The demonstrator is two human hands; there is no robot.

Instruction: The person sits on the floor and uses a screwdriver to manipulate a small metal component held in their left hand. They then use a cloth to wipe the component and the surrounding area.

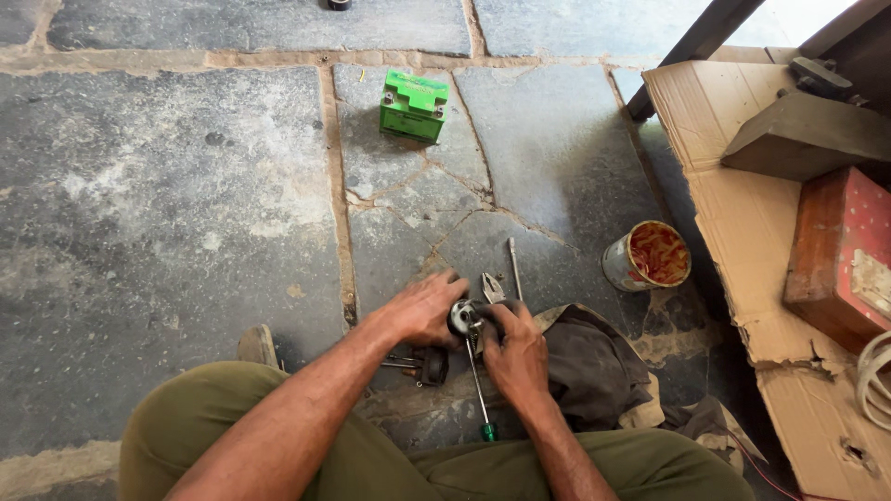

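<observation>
The person sits on the stone floor with both hands close together in front of the knees. The left hand and the right hand both curl around a small round metal part, which sits between them, just off the floor.

A screwdriver with a green tip lies under the right hand, and it looks put down for now. Pliers and a thin metal rod lie just past the fingers. A small dark piece lies under the left wrist, so the part looks partly taken apart already. A dark rag is beside the right hand. Farther off are a green battery and a rusty tin.
</observation>
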